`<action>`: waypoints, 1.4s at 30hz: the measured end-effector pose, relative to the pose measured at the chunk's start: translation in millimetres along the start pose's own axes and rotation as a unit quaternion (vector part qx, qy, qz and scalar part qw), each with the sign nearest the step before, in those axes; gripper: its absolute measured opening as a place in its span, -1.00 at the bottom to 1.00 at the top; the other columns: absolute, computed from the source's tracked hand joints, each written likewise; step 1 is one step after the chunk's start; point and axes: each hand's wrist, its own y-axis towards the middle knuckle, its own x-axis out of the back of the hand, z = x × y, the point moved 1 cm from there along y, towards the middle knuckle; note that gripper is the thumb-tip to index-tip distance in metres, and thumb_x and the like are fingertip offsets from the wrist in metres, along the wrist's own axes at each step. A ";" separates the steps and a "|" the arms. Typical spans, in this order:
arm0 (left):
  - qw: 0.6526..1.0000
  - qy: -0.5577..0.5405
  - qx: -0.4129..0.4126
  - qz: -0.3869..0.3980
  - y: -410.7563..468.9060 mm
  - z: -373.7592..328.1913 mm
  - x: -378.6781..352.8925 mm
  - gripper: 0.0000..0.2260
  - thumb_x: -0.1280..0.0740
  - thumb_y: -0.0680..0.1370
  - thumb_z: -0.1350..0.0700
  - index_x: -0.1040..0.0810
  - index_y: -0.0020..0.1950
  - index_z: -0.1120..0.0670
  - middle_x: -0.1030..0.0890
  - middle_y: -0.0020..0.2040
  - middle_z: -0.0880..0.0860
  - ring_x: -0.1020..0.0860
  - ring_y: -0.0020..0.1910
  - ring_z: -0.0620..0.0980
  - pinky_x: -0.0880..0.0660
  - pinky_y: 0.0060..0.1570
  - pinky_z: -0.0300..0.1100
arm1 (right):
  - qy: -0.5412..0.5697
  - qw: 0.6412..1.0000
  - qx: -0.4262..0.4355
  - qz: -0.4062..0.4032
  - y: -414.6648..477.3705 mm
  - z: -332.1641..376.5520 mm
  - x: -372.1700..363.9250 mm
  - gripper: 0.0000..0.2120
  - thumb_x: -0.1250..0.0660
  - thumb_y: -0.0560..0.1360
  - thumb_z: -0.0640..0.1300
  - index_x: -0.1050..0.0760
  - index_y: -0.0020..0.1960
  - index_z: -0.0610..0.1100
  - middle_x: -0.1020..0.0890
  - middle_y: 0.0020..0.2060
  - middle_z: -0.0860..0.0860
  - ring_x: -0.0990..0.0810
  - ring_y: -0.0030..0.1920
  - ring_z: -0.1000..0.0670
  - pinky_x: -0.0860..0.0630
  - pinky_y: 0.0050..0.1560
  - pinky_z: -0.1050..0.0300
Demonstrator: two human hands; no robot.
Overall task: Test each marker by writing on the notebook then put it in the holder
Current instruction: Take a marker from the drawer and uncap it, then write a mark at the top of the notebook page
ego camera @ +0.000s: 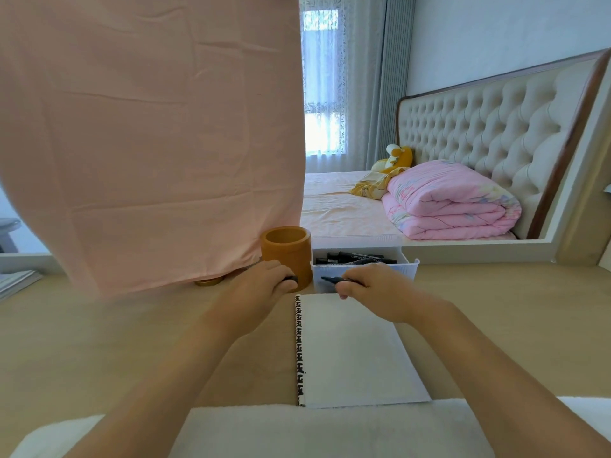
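A spiral notebook (350, 352) lies open on a blank white page in the middle of the wooden desk. Behind it stand an orange-brown cylindrical holder (287, 249) and a white plastic tray (406, 267) with several black markers (357, 257). My right hand (373, 289) grips a black marker (330, 279), its uncapped tip pointing left, just above the notebook's far edge. My left hand (264, 285) sits in front of the holder, closed on a small black piece, apparently the marker's cap (292, 279).
A pink cloth (148, 143) hangs at the back left, down to the desk (115, 342). A gold lid (208, 281) lies under its hem. Papers (16, 282) sit at the far left. A white towel (314, 431) covers the near edge. A bed lies beyond.
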 end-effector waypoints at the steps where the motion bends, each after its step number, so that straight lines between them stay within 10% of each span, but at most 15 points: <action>1: 1.000 0.005 0.014 0.004 -1.8 6.2 -3.4 -0.90 -0.23 0.63 -0.05 -0.53 0.07 -0.15 -0.49 -0.05 -0.19 -0.44 -0.06 -0.23 -0.38 -0.06 -0.28 | 0.027 1.000 0.002 -0.013 0.8 0.4 -0.8 -0.73 -0.18 0.63 0.09 -0.53 -0.17 0.06 -0.57 -0.25 0.07 -0.53 -0.21 0.06 -0.46 -0.16 0.08; 8: 0.993 0.007 0.112 0.041 -12.2 23.5 -33.3 -0.78 -0.28 0.58 -0.11 -0.60 0.18 -0.15 -0.58 0.05 -0.14 -0.46 -0.02 -0.15 -0.42 -0.06 -0.19 | 0.095 0.995 0.002 -0.036 6.0 7.8 -14.2 -0.52 -0.18 0.66 -0.23 -0.26 0.51 0.10 -0.48 0.04 0.08 -0.50 -0.13 0.14 -0.40 -0.13 0.39; 15: 0.994 -0.049 0.097 -0.023 -6.6 20.7 -40.9 -0.67 -0.24 0.60 -0.07 -0.48 0.37 -0.12 -0.49 0.26 -0.14 -0.40 0.20 -0.17 -0.38 0.19 -0.20 | 0.206 0.976 0.044 -0.053 7.1 11.8 -18.7 -0.67 -0.24 0.60 -0.35 -0.59 0.01 0.07 -0.54 -0.03 0.05 -0.59 -0.26 0.06 -0.54 -0.34 0.23; 22: 0.993 -0.039 0.091 0.070 -4.5 13.7 -52.6 -0.43 -0.24 0.53 -0.28 -0.33 0.50 -0.10 -0.40 0.39 -0.10 -0.32 0.33 -0.11 -0.34 0.32 -0.06 | 0.277 0.956 0.090 -0.044 6.6 18.1 -11.5 -0.37 -0.15 0.49 -0.60 -0.60 0.20 0.06 -0.62 -0.05 0.04 -0.59 -0.06 -0.04 -0.61 0.03 0.06; 27: 0.991 -0.050 0.102 0.076 -4.7 15.1 -54.4 -0.41 -0.27 0.50 -0.30 -0.32 0.48 -0.12 -0.39 0.40 -0.09 -0.28 0.37 -0.07 -0.29 0.34 -0.02 | 0.324 0.938 0.059 -0.106 7.6 35.0 -5.5 -0.94 -0.37 0.54 -0.20 -0.60 -0.01 -0.09 -0.54 -0.32 -0.09 -0.51 -0.31 -0.11 -0.54 -0.24 -0.03; 42: 0.988 -0.055 0.115 0.084 -3.8 15.3 -58.4 -0.42 -0.26 0.48 -0.31 -0.31 0.46 -0.18 -0.36 0.37 -0.11 -0.22 0.36 -0.05 -0.21 0.28 -0.06 | 0.274 0.944 -0.055 -0.176 33.6 14.8 -57.5 -0.86 -0.32 0.52 -0.34 -0.46 -0.20 -0.19 -0.62 -0.40 -0.18 -0.55 -0.50 -0.01 -0.39 -0.50 0.19</action>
